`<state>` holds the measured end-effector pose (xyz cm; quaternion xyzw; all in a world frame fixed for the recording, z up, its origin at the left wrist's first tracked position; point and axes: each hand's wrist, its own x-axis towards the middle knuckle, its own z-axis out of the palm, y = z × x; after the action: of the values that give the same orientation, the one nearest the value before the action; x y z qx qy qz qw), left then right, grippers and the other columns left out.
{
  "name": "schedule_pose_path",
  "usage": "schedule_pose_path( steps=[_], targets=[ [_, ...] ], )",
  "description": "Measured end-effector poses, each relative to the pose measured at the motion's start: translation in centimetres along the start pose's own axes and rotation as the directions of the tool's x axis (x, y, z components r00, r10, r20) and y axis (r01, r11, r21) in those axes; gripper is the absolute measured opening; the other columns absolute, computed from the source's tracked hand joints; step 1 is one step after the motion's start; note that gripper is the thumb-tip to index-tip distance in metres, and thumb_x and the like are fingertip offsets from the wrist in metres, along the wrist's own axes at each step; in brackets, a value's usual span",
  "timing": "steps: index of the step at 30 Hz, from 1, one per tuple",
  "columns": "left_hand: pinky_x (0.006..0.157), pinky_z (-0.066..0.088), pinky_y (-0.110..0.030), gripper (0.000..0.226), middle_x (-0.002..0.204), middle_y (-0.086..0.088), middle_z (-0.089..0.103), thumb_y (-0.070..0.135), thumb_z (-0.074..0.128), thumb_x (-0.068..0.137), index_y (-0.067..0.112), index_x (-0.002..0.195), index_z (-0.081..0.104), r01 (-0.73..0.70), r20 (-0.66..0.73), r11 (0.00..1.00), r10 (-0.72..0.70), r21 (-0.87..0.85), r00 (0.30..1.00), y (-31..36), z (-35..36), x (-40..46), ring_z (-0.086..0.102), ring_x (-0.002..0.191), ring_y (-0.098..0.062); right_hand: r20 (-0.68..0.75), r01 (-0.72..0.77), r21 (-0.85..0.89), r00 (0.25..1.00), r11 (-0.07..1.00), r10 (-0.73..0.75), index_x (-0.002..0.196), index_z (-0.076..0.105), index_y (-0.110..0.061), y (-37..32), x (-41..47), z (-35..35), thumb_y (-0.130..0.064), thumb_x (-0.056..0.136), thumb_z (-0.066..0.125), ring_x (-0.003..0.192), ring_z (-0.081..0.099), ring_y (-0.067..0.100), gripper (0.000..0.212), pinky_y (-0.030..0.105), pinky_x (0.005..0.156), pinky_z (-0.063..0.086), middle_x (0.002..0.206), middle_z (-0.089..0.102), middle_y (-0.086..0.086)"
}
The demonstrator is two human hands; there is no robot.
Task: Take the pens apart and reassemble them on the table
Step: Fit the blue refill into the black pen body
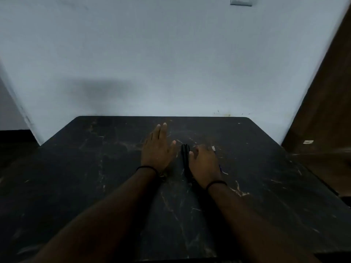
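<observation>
Dark pens (185, 158) lie side by side on the black marble table (95, 177), pointing away from me, between my two hands. My left hand (157, 149) rests flat on the table to their left, fingers stretched out, holding nothing. My right hand (205, 164) lies over the pens' right side with its fingers curled down; part of the pens is hidden under it. A small pale pen tip (213, 148) and a bluish bit (220, 168) peek out past this hand. I cannot tell whether it grips anything.
A pale wall (171, 63) rises right behind the table's far edge. A brown wooden surface (326, 111) stands at the right. The table's right edge (313, 168) runs diagonally toward me. The light is dim.
</observation>
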<state>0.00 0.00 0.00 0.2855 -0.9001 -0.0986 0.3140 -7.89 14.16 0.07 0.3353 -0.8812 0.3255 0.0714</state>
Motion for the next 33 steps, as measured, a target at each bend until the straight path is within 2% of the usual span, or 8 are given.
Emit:
schedule_pose_path(
  steps=[3, 6, 16, 19, 24, 29, 31, 33],
  targets=[
    [0.089, 0.042, -0.04, 0.041, 0.119, -0.016, 0.055, 0.039, 0.045, 0.097, 0.005, 0.119, 0.053, -0.007, -0.034, 0.997, 0.01, 0.074, 0.999, -0.4, 0.9, 0.7, 0.053, 0.11, -0.034, -0.031, -0.028, -0.033, 0.999, 0.999, 0.027, 0.095, 0.065, -0.006, 0.1, 0.8, 0.8, -0.042, 0.093, 0.053, 0.096, 0.064, 0.03, 0.038, 0.041, 0.089, 0.052, 0.099, 0.068, 0.012],
    [0.076, 0.041, -0.037, 0.029, 0.103, -0.013, 0.056, 0.036, 0.045, 0.098, 0.009, 0.092, 0.056, 0.045, 0.009, 0.998, -0.045, 0.04, 0.999, -0.4, 1.3, 1.4, 0.055, 0.095, -0.03, 0.009, -0.042, -0.082, 0.999, 0.996, 0.042, 0.093, 0.067, -0.01, 0.0, 1.2, 1.7, -0.052, 0.088, 0.048, 0.089, 0.067, 0.029, 0.046, 0.042, 0.083, 0.056, 0.094, 0.069, 0.011],
    [0.058, 0.034, -0.03, 0.046, 0.061, 0.0, 0.043, 0.036, 0.048, 0.094, 0.017, 0.055, 0.035, 0.046, 0.043, 0.999, -0.045, -0.009, 0.998, -1.0, 2.3, 2.2, 0.058, 0.068, -0.03, 0.11, -0.124, -0.095, 0.985, 0.988, 0.134, 0.074, 0.063, -0.012, 0.4, 2.9, 2.4, -0.042, 0.089, 0.055, 0.072, 0.066, 0.026, 0.035, 0.029, 0.062, 0.048, 0.076, 0.068, 0.007],
    [0.057, 0.03, -0.03, 0.05, 0.053, 0.003, 0.035, 0.035, 0.05, 0.095, 0.016, 0.053, 0.032, 0.047, 0.061, 0.998, -0.045, -0.043, 0.997, -1.1, 2.3, 2.3, 0.049, 0.06, -0.026, 0.097, -0.145, -0.079, 0.984, 0.986, 0.152, 0.073, 0.061, -0.012, 0.3, 2.8, 2.1, -0.039, 0.09, 0.052, 0.069, 0.061, 0.023, 0.033, 0.027, 0.061, 0.039, 0.074, 0.065, 0.004],
    [0.058, 0.035, -0.03, 0.05, 0.057, -0.004, 0.047, 0.037, 0.048, 0.096, 0.012, 0.054, 0.038, 0.041, 0.082, 0.998, -0.037, -0.051, 0.996, -1.0, 2.3, 2.4, 0.054, 0.063, -0.027, 0.098, -0.176, -0.003, 0.98, 0.984, 0.175, 0.063, 0.056, -0.014, 0.1, 2.7, 1.4, -0.04, 0.093, 0.05, 0.053, 0.05, 0.013, 0.04, 0.026, 0.049, 0.028, 0.059, 0.056, 0.0],
    [0.052, 0.028, -0.032, 0.05, 0.05, -0.003, 0.039, 0.034, 0.05, 0.096, 0.012, 0.053, 0.037, 0.07, -0.026, 0.977, -0.077, -0.201, 0.997, -1.2, 2.5, 2.4, 0.04, 0.049, -0.018, -0.051, -0.037, 0.212, 0.997, 0.977, 0.049, 0.068, 0.051, -0.022, -0.5, 2.5, 1.2, -0.037, 0.098, 0.052, 0.054, 0.052, 0.01, 0.034, 0.028, 0.052, 0.036, 0.063, 0.057, -0.003],
    [0.051, 0.034, -0.036, 0.045, 0.056, -0.011, 0.051, 0.033, 0.053, 0.097, 0.007, 0.061, 0.054, 0.1, -0.069, 0.884, -0.147, -0.456, 0.987, -0.8, 2.5, 2.3, 0.043, 0.05, -0.015, -0.096, 0.034, 0.232, 0.995, 0.972, -0.011, 0.089, 0.054, -0.024, -0.6, 2.4, 1.3, -0.041, 0.101, 0.049, 0.07, 0.059, 0.012, 0.021, 0.031, 0.061, 0.045, 0.08, 0.063, -0.004],
    [0.047, 0.039, -0.03, 0.033, 0.067, -0.012, 0.066, 0.031, 0.057, 0.097, 0.005, 0.081, 0.07, 0.15, -0.01, 0.656, -0.234, -0.74, 0.972, -0.1, 2.1, 2.2, 0.049, 0.051, -0.014, -0.103, 0.096, 0.212, 0.992, 0.973, -0.075, 0.099, 0.054, -0.026, -0.6, 2.4, 1.5, -0.042, 0.101, 0.047, 0.075, 0.061, 0.013, 0.018, 0.037, 0.065, 0.051, 0.085, 0.064, -0.005]
  ],
)
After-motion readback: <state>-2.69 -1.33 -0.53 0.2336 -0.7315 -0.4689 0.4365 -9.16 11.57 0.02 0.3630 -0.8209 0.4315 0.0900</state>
